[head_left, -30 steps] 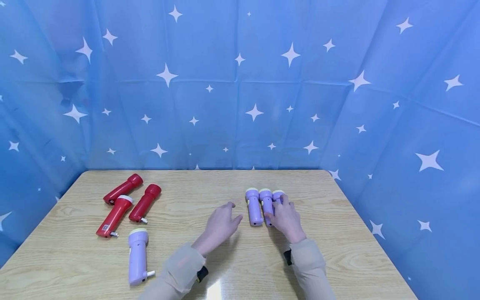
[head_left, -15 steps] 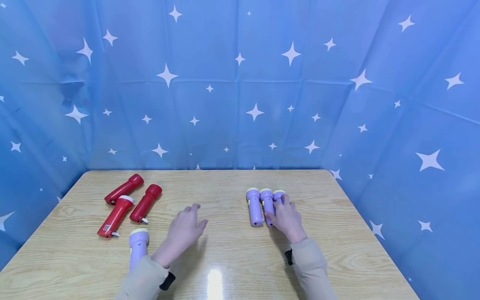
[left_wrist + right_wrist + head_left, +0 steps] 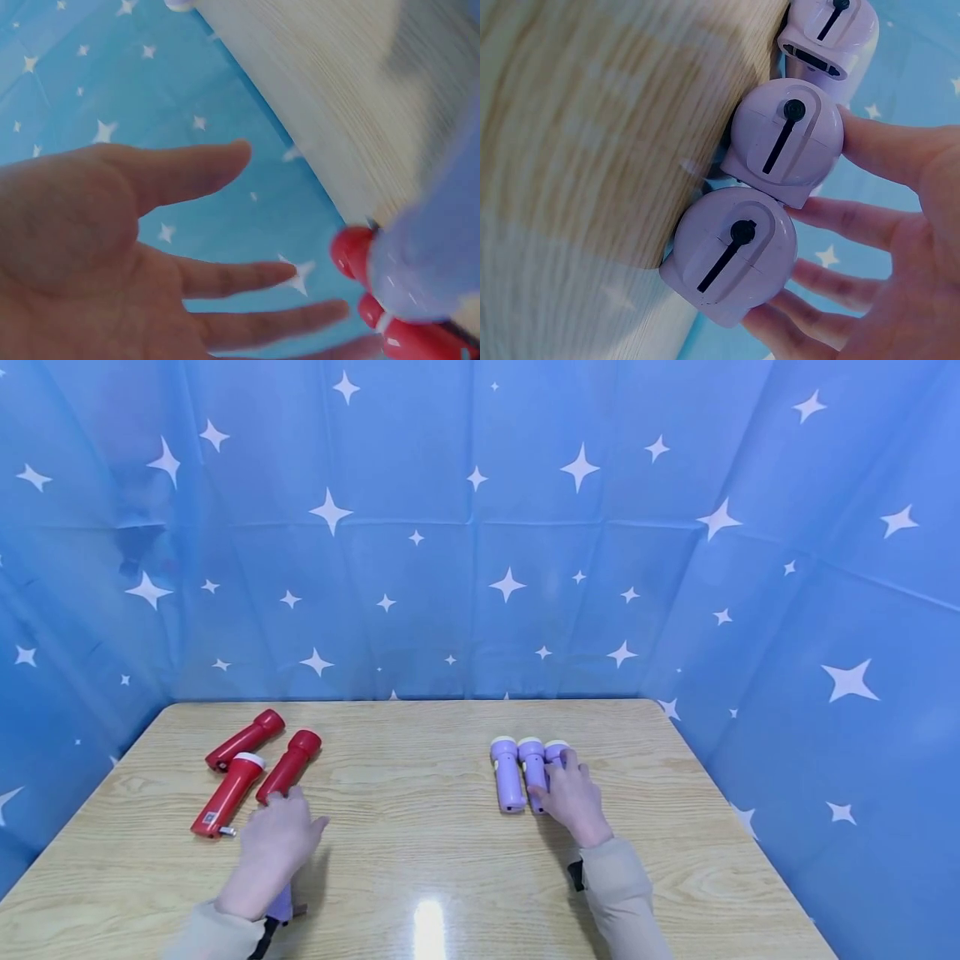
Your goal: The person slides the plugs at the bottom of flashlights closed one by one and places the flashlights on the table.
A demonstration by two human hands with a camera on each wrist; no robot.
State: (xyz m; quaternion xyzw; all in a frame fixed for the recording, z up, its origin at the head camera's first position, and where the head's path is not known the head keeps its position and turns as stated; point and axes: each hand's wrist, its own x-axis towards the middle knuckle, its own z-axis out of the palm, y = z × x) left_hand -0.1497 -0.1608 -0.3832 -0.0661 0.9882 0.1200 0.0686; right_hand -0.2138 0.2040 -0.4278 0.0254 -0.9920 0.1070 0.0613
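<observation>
My left hand [image 3: 281,839] hovers over the near left of the table, fingers extended and holding nothing. Under its wrist lies a purple flashlight [image 3: 281,906], mostly hidden; the left wrist view shows it as a blurred purple shape [image 3: 427,247] beside the hand. Three more purple flashlights lie side by side at the right: a left one [image 3: 510,781], a middle one [image 3: 533,768] and a right one [image 3: 555,750]. My right hand [image 3: 573,797] rests over the right one and covers most of it. Its thumb touches the middle flashlight [image 3: 810,142]; the other fingers lie along the right one [image 3: 742,255].
Three red flashlights lie at the left: one at the back [image 3: 247,739], one in front [image 3: 228,797] with its plug out, and one [image 3: 288,764] just beyond my left fingertips. The wooden table [image 3: 420,827] ends at a blue star-patterned curtain [image 3: 420,568].
My left hand has swept left and toward me, from beside the purple row to above the lone purple flashlight, now largely covered. My right hand has stayed in place.
</observation>
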